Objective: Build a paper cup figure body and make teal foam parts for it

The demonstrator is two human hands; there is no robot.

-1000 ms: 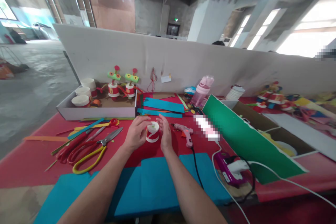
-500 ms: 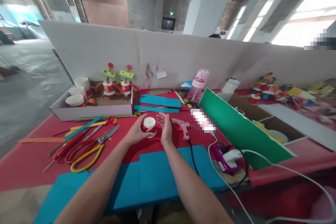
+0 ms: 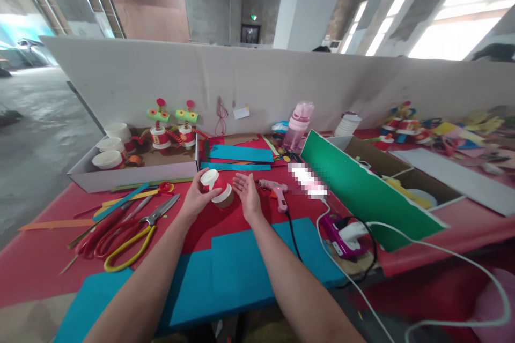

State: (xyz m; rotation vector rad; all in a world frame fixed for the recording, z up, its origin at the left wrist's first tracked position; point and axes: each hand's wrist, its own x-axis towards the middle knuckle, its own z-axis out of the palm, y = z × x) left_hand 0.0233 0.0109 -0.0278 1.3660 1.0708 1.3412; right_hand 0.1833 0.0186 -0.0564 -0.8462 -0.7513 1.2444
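My left hand (image 3: 198, 198) is wrapped round a red-and-white paper cup (image 3: 218, 186), thumb across its near side. The cup tilts to the left, and a small green spot shows on its white end. To its right, my right hand (image 3: 248, 197) is open with the fingers apart, holding nothing. Just beyond that hand lies a pink glue gun (image 3: 277, 191) with a small red light and a black cord. Large scissors (image 3: 155, 215) with red and yellow handles rest left of my left hand.
A shallow box (image 3: 132, 172) at back left holds paper cups and two cup figures with green heads. Blue sheets (image 3: 245, 257) lie along the near edge. A green-sided box (image 3: 362, 193), a purple power strip (image 3: 344, 238) and a pink bottle (image 3: 298, 126) stand on the right.
The cup has gone from upright to tilted leftward in my left hand. My right hand stays open beside it. The whole view has shifted slightly.
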